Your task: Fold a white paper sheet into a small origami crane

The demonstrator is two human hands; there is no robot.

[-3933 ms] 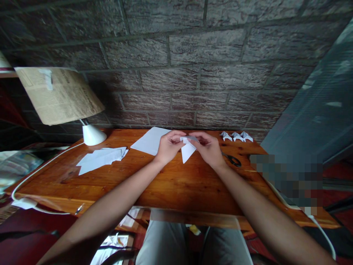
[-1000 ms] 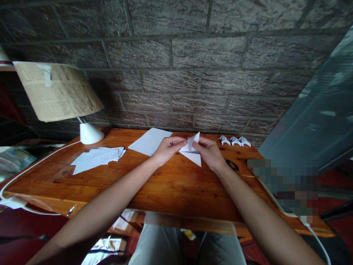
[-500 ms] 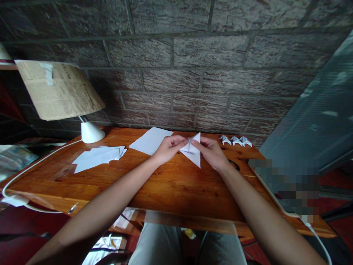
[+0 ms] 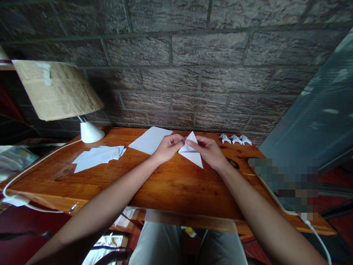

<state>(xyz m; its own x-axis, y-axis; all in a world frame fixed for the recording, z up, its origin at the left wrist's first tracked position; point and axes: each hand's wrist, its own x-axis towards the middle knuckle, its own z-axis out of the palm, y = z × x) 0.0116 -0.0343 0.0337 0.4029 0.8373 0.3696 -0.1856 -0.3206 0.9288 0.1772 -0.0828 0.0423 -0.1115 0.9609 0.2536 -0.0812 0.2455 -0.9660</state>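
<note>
A partly folded sheet of white paper [image 4: 194, 158] is held just above the desk, between my two hands. My left hand [image 4: 168, 148] pinches its left corner with thumb and fingers. On the other side my right hand [image 4: 209, 150] grips the paper, its thumb pressed on a raised flap and its fingers behind, partly hidden. One point of the paper stands upward and another points down to the lower right. Beyond my left hand lies a stack of white paper [image 4: 150, 140]. To the right of my right hand stand three small folded paper figures [image 4: 236, 139] in a row.
Loose paper pieces [image 4: 99, 156] lie at the left of the wooden desk [image 4: 176, 195]. A lamp [image 4: 92, 132] with a newspaper-covered shade stands behind them. A black ring-shaped thing [image 4: 234, 163] lies near my right wrist. At the right edge is a blurred-out device [image 4: 275, 187] with a white cable.
The folded paper has turned a little in my hands, and its top point has shifted left. My right thumb has moved left onto the flap, which now looks flatter and wider.
</note>
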